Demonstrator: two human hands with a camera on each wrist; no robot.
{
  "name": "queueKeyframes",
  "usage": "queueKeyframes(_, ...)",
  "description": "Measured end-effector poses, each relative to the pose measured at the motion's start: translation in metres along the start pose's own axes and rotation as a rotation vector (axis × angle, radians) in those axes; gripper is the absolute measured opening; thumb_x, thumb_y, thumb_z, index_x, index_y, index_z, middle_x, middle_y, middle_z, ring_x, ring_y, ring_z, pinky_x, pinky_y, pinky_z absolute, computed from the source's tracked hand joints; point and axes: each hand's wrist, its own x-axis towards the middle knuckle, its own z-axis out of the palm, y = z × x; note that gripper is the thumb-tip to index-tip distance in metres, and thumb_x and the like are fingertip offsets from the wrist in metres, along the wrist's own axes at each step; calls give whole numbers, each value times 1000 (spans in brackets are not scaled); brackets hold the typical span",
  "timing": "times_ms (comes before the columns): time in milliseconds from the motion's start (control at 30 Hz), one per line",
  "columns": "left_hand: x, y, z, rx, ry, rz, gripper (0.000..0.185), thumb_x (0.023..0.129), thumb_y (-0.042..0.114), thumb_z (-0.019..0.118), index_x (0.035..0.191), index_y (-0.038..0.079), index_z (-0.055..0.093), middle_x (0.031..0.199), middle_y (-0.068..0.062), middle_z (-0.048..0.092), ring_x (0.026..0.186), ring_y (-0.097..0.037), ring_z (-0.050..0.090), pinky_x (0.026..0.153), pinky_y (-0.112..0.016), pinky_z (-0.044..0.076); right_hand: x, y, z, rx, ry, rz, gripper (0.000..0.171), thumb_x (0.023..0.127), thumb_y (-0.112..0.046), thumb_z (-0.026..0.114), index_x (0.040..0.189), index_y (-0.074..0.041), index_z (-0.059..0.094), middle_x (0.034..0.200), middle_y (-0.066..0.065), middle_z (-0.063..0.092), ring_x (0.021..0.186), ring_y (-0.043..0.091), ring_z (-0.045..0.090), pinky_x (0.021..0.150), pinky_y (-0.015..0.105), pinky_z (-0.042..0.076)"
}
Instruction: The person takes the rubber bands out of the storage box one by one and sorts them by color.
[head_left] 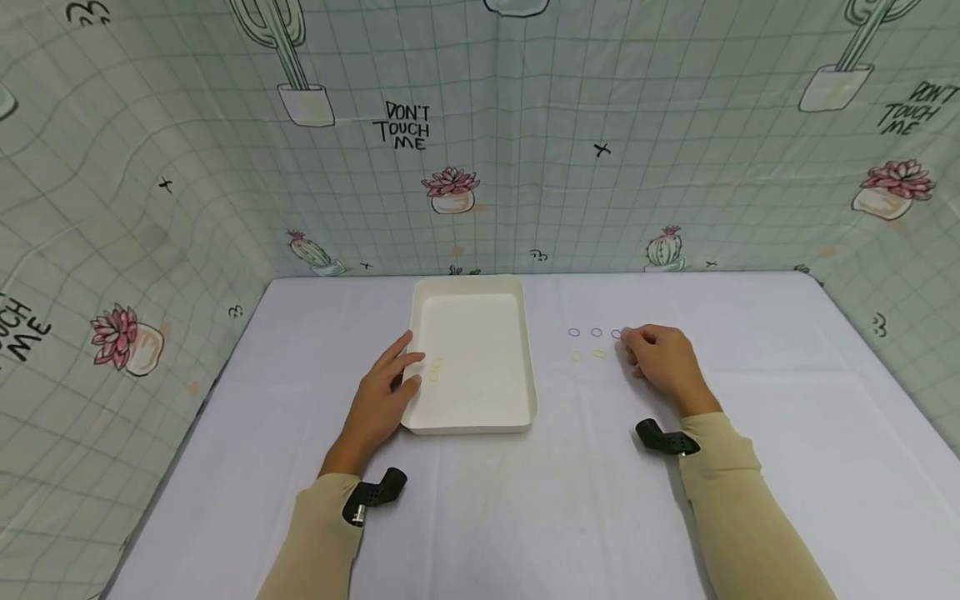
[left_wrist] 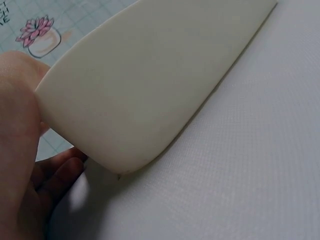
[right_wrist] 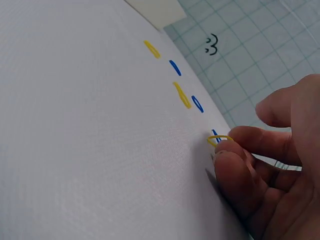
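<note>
A shallow white tray [head_left: 525,367] lies in the middle of the table, with two small yellow rings [head_left: 435,369] inside near its left wall. My left hand [head_left: 405,371] holds the tray's left rim, thumb over the edge; in the left wrist view its fingers [left_wrist: 60,172] curl under the tray [left_wrist: 150,85]. To the right lie a row of blue rings [head_left: 596,332] and two yellow rings [head_left: 598,354]. My right hand [head_left: 628,340] is at that row's right end. In the right wrist view it [right_wrist: 227,147] pinches a yellow ring [right_wrist: 220,139] just above the cloth.
A white cloth [head_left: 570,500] covers the table. Patterned fabric walls [head_left: 525,167] close it in at the back and on both sides. In the right wrist view, blue rings [right_wrist: 175,67] and yellow rings [right_wrist: 182,95] alternate in a line toward the tray.
</note>
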Motion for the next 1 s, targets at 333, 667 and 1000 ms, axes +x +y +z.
queueKeyframes(333, 1, 2, 3, 10, -9, -7, 38, 99, 13, 59, 137, 10, 62, 161, 10, 31, 149, -18, 25, 116, -43, 31, -2, 4, -3, 24, -30, -5, 22, 99, -12, 56, 113, 0, 69, 85, 10, 68, 66, 17, 62, 60, 27, 52)
queueKeyframes(667, -1, 0, 0, 27, 4, -6, 37, 99, 15, 59, 136, 11, 62, 160, 13, 30, 149, -18, 25, 117, -44, 30, -1, 3, 3, 25, -52, -58, 21, 101, -13, 56, 115, -3, 69, 92, 12, 68, 73, 20, 61, 62, 27, 53)
queueKeyframes(1000, 1, -1, 1, 14, -3, 7, 37, 100, 14, 59, 137, 10, 62, 161, 11, 30, 149, -19, 26, 116, -45, 30, 0, 2, 2, -29, -11, -47, 22, 99, -17, 55, 112, -4, 68, 81, 8, 65, 67, 20, 60, 65, 33, 48)
